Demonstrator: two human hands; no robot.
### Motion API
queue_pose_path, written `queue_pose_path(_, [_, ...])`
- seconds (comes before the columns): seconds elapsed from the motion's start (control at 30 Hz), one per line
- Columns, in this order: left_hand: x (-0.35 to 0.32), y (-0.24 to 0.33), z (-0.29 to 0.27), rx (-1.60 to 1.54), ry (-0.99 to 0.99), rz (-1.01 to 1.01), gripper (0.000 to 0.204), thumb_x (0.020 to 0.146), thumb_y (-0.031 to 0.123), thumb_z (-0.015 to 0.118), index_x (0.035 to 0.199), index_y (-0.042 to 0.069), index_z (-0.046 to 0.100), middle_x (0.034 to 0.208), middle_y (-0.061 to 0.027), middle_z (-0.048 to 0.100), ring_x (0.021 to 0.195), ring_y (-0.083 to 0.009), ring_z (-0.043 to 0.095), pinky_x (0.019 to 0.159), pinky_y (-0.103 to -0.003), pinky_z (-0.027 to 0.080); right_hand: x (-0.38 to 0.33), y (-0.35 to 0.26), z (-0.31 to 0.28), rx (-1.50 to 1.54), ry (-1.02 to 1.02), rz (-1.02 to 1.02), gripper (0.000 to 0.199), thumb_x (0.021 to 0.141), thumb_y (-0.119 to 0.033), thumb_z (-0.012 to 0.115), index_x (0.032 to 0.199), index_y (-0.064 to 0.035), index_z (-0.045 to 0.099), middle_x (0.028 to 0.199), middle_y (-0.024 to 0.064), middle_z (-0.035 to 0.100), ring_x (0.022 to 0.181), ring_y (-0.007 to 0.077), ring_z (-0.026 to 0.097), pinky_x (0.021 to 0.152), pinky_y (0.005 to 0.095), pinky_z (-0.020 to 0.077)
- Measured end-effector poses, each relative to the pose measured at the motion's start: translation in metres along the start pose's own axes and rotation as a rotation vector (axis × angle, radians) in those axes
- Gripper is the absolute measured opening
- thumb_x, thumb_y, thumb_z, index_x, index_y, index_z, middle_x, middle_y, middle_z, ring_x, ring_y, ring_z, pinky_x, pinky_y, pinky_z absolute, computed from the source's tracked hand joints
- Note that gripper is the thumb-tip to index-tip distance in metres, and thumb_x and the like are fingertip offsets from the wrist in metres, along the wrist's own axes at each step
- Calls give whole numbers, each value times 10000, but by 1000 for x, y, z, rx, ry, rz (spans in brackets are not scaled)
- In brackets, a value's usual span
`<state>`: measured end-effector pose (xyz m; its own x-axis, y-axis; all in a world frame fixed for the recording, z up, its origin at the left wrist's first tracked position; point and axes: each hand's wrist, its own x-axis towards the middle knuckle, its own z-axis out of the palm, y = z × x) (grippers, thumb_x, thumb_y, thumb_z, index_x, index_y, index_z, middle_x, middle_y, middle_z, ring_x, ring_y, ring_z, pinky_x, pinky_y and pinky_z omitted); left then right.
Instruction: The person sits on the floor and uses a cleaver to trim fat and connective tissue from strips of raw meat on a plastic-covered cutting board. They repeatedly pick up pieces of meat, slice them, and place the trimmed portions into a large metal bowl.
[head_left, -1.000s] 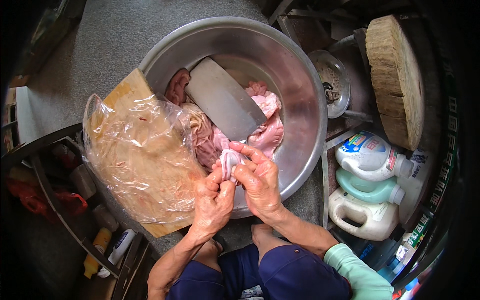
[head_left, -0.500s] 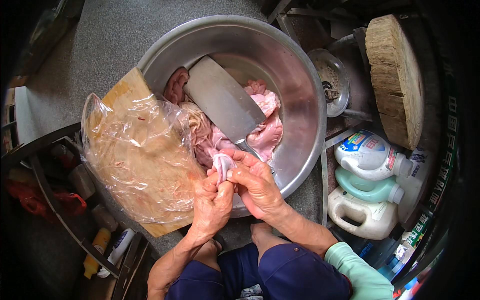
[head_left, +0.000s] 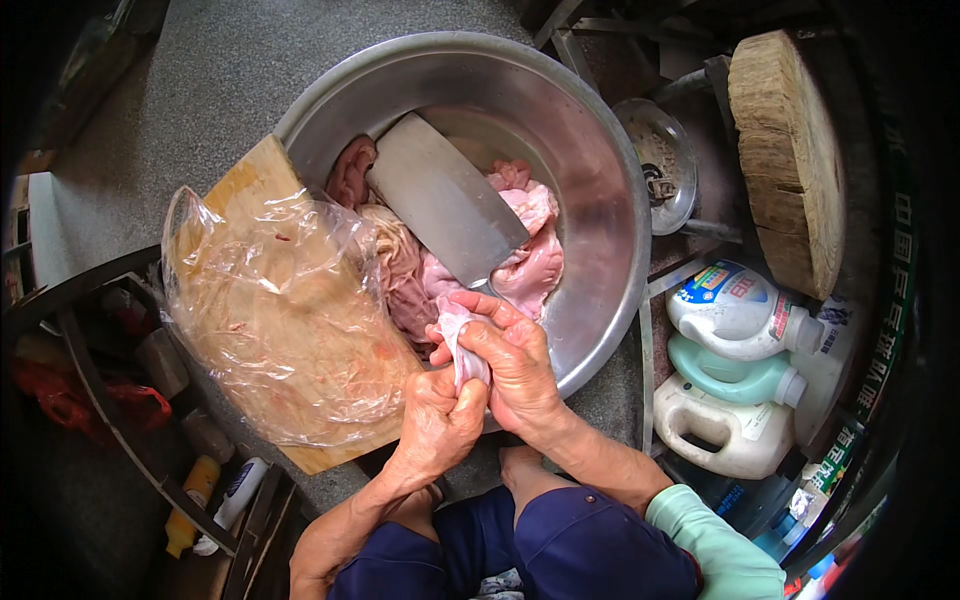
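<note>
Both my hands are closed on a pale pink, wet strip of raw offal (head_left: 468, 360) at the near rim of a wide metal basin (head_left: 608, 190). My left hand (head_left: 440, 418) grips its lower end in a fist, while my right hand (head_left: 508, 372) pinches it higher up with thumb and fingers. Inside the basin, a broad cleaver (head_left: 445, 198) lies across more raw offal (head_left: 535, 255), its handle partly hidden by my right hand. Brownish, folded offal (head_left: 395, 260) sits to the left of the blade. The exact kind of offal I cannot tell.
A wooden board (head_left: 258, 185) under a clear plastic bag (head_left: 290, 320) rests against the basin's left rim. At the right stand a thick round chopping block (head_left: 785, 160), a glass lid (head_left: 660, 170) and several plastic jugs (head_left: 728, 425). Bottles (head_left: 195, 500) are at lower left.
My left hand has shifted slightly down and right. The right hand has turned over the offal, and a longer stretch of it now shows between my hands.
</note>
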<state>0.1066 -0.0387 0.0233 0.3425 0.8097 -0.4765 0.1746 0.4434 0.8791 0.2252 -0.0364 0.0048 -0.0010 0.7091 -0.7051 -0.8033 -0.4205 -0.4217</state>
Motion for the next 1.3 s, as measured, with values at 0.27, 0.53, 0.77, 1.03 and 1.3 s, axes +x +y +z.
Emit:
queue_pose_path(0.27, [-4,5,-1,-187,-28,-183,185,868,25,501,700,21,578,599,32,510,561,-59,440,507,-277,377,5,-12,-13,-123,-119,30,334,961,-108,592,1258,35,537,994,180,689,791,229,702,767,334,587])
queue_pose_path(0.53, [-2,10,-9,-279,8,-189,179,914,119,526,903,32,682,699,53,526,612,-35,431,545,-210,333,0,-34,-11,-252,-327,132,503,854,-21,599,1338,32,472,1092,178,687,1050,234,671,950,350,521])
queue_pose_path(0.77, [-3,1,-6,-308,68,-112,168,929,89,535,905,8,680,759,27,561,654,-46,477,581,-211,379,-9,-34,-1,-337,-259,48,477,883,-8,643,1326,37,472,1088,185,687,1024,216,678,925,348,540])
queue_pose_path(1.03, [-2,8,-4,-214,70,-47,191,865,-37,485,725,4,607,662,13,522,626,-63,456,561,-256,385,-10,-14,-6,-207,-165,-18,375,918,-7,622,1272,43,510,1044,205,696,905,231,710,873,356,564])
queue_pose_path(1.3, [-5,-3,-1,24,72,95,134,829,-28,533,716,-9,602,545,-60,476,526,-89,453,483,-314,391,-9,-9,-1,-60,-66,-22,293,936,-6,578,1222,33,525,997,245,689,803,297,723,734,387,616])
